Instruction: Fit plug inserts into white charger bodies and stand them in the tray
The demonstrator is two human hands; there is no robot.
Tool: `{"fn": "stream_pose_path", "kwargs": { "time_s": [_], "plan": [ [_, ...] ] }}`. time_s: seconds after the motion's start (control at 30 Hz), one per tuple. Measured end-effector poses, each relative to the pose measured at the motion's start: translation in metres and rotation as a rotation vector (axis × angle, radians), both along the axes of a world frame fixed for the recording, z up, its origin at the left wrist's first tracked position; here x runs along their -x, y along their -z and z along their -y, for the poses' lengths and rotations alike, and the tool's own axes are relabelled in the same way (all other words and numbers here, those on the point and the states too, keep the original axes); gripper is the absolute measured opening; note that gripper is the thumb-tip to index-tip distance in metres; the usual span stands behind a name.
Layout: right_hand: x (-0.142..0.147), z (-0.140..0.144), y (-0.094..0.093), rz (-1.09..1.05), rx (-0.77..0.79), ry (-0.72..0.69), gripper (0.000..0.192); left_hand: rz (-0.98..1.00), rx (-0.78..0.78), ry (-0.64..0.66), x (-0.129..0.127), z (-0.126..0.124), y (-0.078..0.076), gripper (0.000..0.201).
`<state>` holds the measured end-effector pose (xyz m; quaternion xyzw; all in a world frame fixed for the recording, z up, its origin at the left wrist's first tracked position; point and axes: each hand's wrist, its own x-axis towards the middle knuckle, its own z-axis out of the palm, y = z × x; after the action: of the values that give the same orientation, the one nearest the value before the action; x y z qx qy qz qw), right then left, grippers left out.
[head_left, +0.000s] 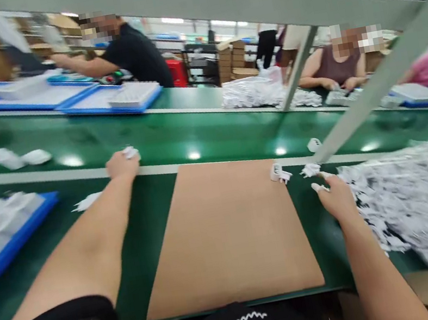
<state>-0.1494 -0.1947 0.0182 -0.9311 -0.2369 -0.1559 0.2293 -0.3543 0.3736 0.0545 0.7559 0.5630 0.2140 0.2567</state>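
My left hand [121, 166] reaches over the pale rail at the edge of the green belt, fingers closed around a small white plastic piece [130, 152]. My right hand [337, 198] is beside a small cluster of white plastic pieces [310, 169], thumb and forefinger apart; white covers seem to sit on its fingertips. Between my arms lies a brown cardboard sheet [231, 234]. At its far right corner stands a white plastic housing [276, 171] with a smaller white part against it. Another white piece [88, 202] lies near my left forearm, partly hidden.
On the right is a large heap of white parts in clear plastic [424, 200]. A blue-edged tray [13, 242] of white pieces stands left. White items [36, 157] lie on the green belt [201, 134]. A slanted metal post [369, 77] rises at right. Co-workers sit across.
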Motion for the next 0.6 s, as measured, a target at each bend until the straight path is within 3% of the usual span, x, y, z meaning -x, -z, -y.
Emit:
{"fn": "stream_pose_path", "kwargs": {
  "time_s": [0.1,0.17,0.2,0.27,0.33,0.4,0.47,0.53,0.6],
  "plan": [
    [0.008,0.02,0.002,-0.019,0.038,0.085,0.043,-0.015,-0.008,-0.148,-0.009,-0.014,0.014,0.05],
    [0.01,0.016,0.005,-0.019,0.034,0.078,0.044,0.076,-0.161,-0.224,-0.018,-0.007,0.022,0.072],
    [0.009,0.009,0.006,-0.023,0.027,0.054,0.045,0.14,-0.274,-0.192,-0.025,0.003,0.025,0.079],
    [0.006,-0.014,0.008,-0.033,0.018,-0.018,0.046,0.256,-0.486,0.074,-0.044,0.036,0.028,0.073],
    [0.003,-0.041,0.01,-0.103,-0.04,-0.102,0.047,0.308,-0.562,0.5,-0.068,0.086,0.029,0.052],
    [0.002,-0.063,0.012,-0.221,-0.146,-0.168,0.05,0.334,-0.479,0.904,-0.091,0.146,0.031,0.043],
    [0.003,-0.074,0.015,-0.331,-0.252,-0.196,0.046,0.317,-0.32,1.183,-0.112,0.206,0.034,0.058],
    [0.006,-0.074,0.017,-0.383,-0.32,-0.188,0.035,0.277,-0.167,1.348,-0.129,0.255,0.037,0.082],
    [0.01,-0.067,0.018,-0.442,-0.414,-0.169,0.032,0.259,-0.053,1.411,-0.144,0.288,0.04,0.089]
  ]
}}
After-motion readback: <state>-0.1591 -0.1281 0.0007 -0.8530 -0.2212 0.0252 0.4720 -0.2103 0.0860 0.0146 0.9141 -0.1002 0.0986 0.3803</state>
